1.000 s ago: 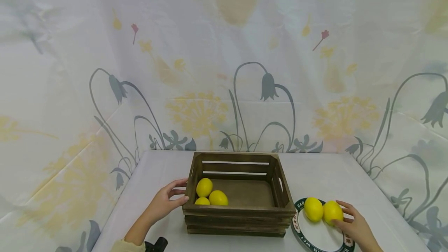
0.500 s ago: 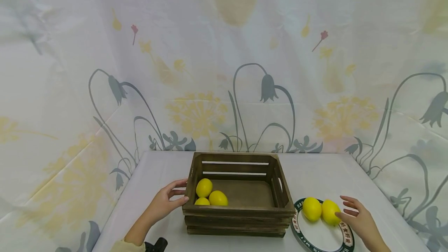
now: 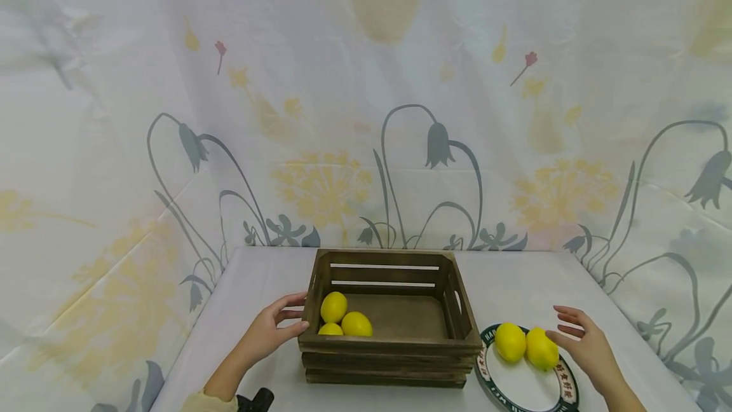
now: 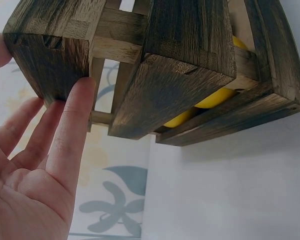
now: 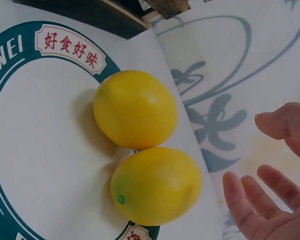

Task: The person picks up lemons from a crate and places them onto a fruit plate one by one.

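Drawn back from two smooth yellow lemons (image 5: 135,110) touching on the plate (image 5: 40,125), the right hand (image 3: 589,345) hangs loosely open; the left hand (image 3: 267,330) lays straight fingers against the crate (image 3: 383,361). Only the right wrist view shows one lemon's green tip (image 5: 121,199).

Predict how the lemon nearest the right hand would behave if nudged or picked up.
The lemon would probably roll, given its rounded sides. Its smooth skin might feel slippery. Pushed toward the other lemon, it would likely shift that one too, since they appear to touch.
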Demonstrator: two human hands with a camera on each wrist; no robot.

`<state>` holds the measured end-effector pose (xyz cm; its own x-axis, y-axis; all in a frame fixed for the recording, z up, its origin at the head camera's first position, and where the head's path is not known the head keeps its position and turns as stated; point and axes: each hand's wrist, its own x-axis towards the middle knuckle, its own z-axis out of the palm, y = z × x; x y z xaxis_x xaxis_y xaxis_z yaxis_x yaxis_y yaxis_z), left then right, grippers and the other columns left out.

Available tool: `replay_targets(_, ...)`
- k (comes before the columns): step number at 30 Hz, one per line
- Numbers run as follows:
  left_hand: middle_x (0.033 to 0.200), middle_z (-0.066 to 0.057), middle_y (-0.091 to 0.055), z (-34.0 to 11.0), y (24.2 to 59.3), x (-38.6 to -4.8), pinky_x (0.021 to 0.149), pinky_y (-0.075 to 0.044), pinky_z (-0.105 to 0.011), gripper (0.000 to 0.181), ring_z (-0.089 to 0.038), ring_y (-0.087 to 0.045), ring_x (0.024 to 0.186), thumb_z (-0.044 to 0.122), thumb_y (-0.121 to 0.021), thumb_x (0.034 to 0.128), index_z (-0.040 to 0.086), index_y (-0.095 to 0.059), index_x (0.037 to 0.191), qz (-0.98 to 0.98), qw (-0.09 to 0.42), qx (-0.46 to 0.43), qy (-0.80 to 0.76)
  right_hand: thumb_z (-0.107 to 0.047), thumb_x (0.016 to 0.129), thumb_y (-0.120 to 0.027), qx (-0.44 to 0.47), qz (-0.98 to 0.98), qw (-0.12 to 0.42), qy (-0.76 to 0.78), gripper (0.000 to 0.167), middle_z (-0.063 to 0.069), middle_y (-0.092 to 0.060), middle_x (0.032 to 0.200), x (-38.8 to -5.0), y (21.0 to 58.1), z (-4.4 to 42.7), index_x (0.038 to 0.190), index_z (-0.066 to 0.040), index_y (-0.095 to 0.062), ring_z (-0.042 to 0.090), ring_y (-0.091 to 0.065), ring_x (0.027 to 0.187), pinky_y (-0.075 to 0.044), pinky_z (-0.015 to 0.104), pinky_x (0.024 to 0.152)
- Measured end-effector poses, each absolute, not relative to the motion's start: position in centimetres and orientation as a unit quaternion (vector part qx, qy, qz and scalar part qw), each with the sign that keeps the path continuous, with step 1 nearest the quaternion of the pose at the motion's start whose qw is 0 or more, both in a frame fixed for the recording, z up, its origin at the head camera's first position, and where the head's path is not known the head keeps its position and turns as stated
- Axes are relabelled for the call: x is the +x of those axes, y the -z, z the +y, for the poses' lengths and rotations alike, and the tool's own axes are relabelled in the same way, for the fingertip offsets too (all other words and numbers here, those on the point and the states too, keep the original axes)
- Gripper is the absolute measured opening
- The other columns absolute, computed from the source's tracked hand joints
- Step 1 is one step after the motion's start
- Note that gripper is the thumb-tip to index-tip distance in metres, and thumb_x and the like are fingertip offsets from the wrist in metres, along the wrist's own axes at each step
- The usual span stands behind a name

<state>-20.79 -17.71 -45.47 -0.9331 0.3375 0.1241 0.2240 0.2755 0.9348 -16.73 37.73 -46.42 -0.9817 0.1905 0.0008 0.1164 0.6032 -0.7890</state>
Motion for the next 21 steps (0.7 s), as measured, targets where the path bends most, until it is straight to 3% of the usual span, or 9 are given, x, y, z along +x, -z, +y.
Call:
replay_targets(14,0.131,-0.023,-0.045,-17.6,45.1,-20.6,0.078,-0.052,-0.030,0.056,-0.037,-0.051,0.111,0.014,-0.067,0.0869,0.000,-0.043,0.136,0.789,0.055,0.177,-0.586,-0.029,0.089,-0.064,-0.051,-0.893,0.094,-0.437,0.065,0.030,-0.040,0.129,-18.2,44.7,36.3,0.136,0.005,-0.034,0.046,-0.045,0.111,-0.046,0.054,0.083)
replay_targets(17,0.131,-0.024,-0.045,-17.6,45.1,-20.6,0.078,-0.052,-0.030,0.056,-0.037,-0.051,0.111,0.014,-0.067,0.0868,0.000,-0.043,0.136,0.788,0.055,0.176,-0.587,-0.028,0.089,-0.065,-0.038,-0.893,0.117,-0.432,0.062,0.026,-0.044,0.127,-18.7,44.4,36.0,0.134,0.004,-0.037,0.038,-0.051,0.106,-0.049,0.050,0.080)
replay_targets(21,0.130,-0.024,-0.045,-17.6,45.1,-20.6,0.078,-0.051,-0.030,0.056,-0.037,-0.052,0.111,0.014,-0.067,0.0867,0.000,-0.043,0.136,0.790,0.055,0.175,-0.585,-0.027,0.088,-0.065,-0.029,-0.893,0.132,-0.430,0.060,0.022,-0.045,0.127,-19.3,43.8,35.5,0.133,0.003,-0.039,0.026,-0.053,0.102,-0.052,0.034,0.076)
